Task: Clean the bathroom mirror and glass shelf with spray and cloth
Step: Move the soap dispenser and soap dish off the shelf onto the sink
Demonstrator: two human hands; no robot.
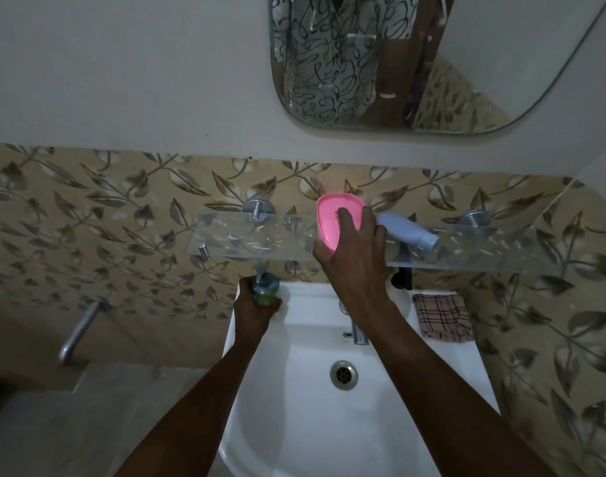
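Note:
A glass shelf (246, 241) on chrome brackets spans the tiled wall above the sink. The mirror (415, 63) hangs above it at the upper right. My right hand (353, 256) grips a pink soap box (332, 218) at the shelf's middle. A pale blue bottle (408, 234) lies on its side just right of that hand. My left hand (257, 309) is closed around a green pump bottle (265, 290) standing on the sink's back left corner. A checked cloth (444, 318) lies folded on the sink's right rim.
The white sink (294, 390) fills the lower middle, with its drain (344, 374) and a chrome tap (358, 333) behind my right forearm. A chrome wall spout (78, 333) juts out at the left. A black fitting (403, 275) hangs under the shelf.

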